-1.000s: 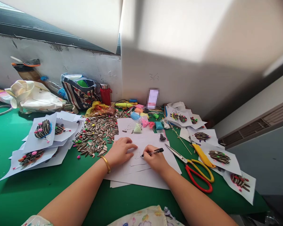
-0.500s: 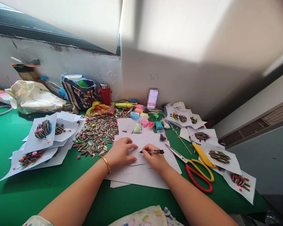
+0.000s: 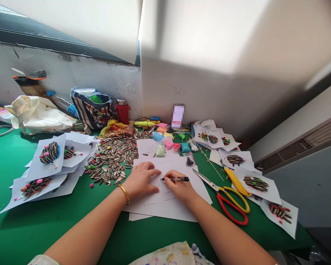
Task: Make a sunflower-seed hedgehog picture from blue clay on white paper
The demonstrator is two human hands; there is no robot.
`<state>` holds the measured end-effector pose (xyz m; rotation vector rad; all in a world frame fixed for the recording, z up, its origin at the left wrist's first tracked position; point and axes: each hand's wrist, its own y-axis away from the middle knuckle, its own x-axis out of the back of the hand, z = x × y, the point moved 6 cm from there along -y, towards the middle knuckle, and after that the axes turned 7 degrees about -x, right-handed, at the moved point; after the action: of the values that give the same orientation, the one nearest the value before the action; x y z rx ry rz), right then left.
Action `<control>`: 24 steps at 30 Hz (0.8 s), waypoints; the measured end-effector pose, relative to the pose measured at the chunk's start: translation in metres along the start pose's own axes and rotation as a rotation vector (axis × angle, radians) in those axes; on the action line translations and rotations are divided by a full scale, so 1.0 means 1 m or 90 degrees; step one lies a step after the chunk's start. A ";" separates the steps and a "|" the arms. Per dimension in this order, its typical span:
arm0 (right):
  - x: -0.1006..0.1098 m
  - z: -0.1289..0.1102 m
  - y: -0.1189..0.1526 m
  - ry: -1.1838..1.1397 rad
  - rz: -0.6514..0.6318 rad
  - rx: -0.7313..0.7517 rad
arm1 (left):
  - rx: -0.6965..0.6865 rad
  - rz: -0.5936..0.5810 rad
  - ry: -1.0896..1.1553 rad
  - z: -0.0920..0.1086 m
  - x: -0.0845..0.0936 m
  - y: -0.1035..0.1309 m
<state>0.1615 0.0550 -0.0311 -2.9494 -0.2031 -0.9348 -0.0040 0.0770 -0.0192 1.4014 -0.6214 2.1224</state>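
My right hand is closed around a black pen, its tip on a small sheet of white paper with thin drawn lines. Flat on that paper, left of the pen, lies my left hand, fingers spread, a gold bangle at the wrist. Larger white sheets are under both hands. Just right of them are scissors with one yellow and one red handle, blades partly apart. Striped sunflower seeds are heaped left of the paper.
Small bags of coloured clay sit behind the paper. Cards with seed-and-clay figures lie at left and right. A yellow cutter is beside the scissors. A red flask, a striped bag and a phone stand along the wall.
The pen in my right hand has shifted slightly left, and the lines under its tip look different, with a curved stroke. My left hand stays spread on the paper.
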 end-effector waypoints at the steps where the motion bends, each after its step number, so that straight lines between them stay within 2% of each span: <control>1: 0.000 0.000 0.000 0.002 0.001 0.002 | 0.000 -0.001 0.000 0.000 0.000 0.000; 12: 0.001 0.000 -0.002 -0.001 0.006 -0.009 | 0.007 0.001 -0.002 0.000 0.000 -0.001; 24: 0.016 0.006 -0.007 -0.002 0.082 -0.029 | 0.009 -0.001 0.000 0.000 0.000 0.000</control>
<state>0.1767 0.0645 -0.0273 -2.9632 0.0090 -0.9300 -0.0040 0.0773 -0.0191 1.4085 -0.6060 2.1298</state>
